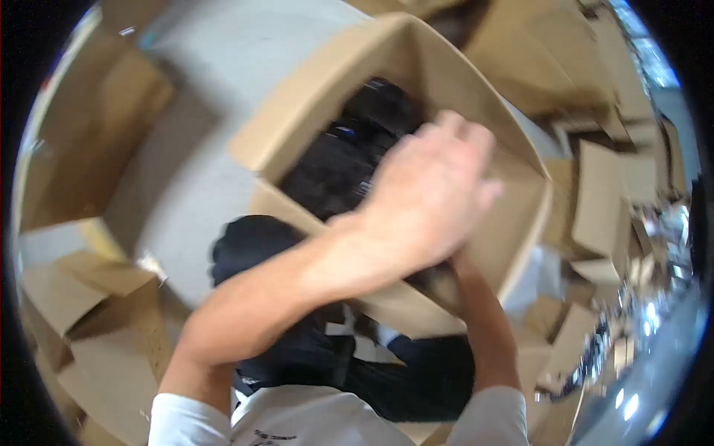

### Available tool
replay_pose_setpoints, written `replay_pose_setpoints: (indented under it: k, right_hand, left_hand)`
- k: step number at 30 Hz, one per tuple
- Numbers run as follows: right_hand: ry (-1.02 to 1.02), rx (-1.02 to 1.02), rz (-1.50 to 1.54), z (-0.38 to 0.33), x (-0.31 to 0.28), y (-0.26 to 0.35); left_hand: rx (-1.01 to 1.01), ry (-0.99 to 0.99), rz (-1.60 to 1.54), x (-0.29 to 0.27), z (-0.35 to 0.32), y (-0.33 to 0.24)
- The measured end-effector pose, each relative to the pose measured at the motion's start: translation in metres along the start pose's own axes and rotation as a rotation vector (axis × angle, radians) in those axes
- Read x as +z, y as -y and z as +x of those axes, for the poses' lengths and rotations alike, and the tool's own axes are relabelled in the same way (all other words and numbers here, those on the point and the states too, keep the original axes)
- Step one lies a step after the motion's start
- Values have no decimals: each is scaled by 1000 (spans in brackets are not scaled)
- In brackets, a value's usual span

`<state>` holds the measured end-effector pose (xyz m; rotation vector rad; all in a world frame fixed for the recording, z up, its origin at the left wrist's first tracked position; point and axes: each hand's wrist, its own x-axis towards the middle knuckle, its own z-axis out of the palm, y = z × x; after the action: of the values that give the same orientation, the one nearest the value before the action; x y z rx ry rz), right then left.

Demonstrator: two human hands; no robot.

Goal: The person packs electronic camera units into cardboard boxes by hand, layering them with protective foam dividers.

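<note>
An open cardboard box (513,245) stands in front of my knees. Black soft-looking items (327,175) with a few shiny spots lie along its left side; their kind cannot be made out. My left hand (435,182) is over the middle of the box, back upward and blurred by motion. Its fingers look bent, but whether anything is in them does not show. My right forearm (487,320) reaches over the near right edge into the box, passing under my left hand. My right hand itself is hidden there.
Cardboard boxes (108,297) with raised flaps stand at the left. Further cardboard (599,197) and a pile of shiny clear wrapping (654,312) lie at the right. Large brown cardboard (535,56) rises beyond the box. Pale grey floor (245,44) shows at the upper left.
</note>
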<state>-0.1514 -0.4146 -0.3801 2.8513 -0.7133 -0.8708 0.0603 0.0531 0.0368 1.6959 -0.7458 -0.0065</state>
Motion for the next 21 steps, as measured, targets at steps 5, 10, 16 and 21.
replay_pose_setpoints:
  k: [5,10,16,21]
  right_hand:
    - [-64,-455,143,-55,9,144]
    - [-34,-357,110,-124,-97,181]
    - [-9,-363,344,-163,-181,168]
    - [-776,-347,402,-177,-259,64]
  left_hand:
    - [-86,-2,160,-8,-23,21]
    - [-70,-10,174,-14,-33,25]
    - [-36,19,219,-25,-28,36]
    - [-145,228,298,-22,-32,26]
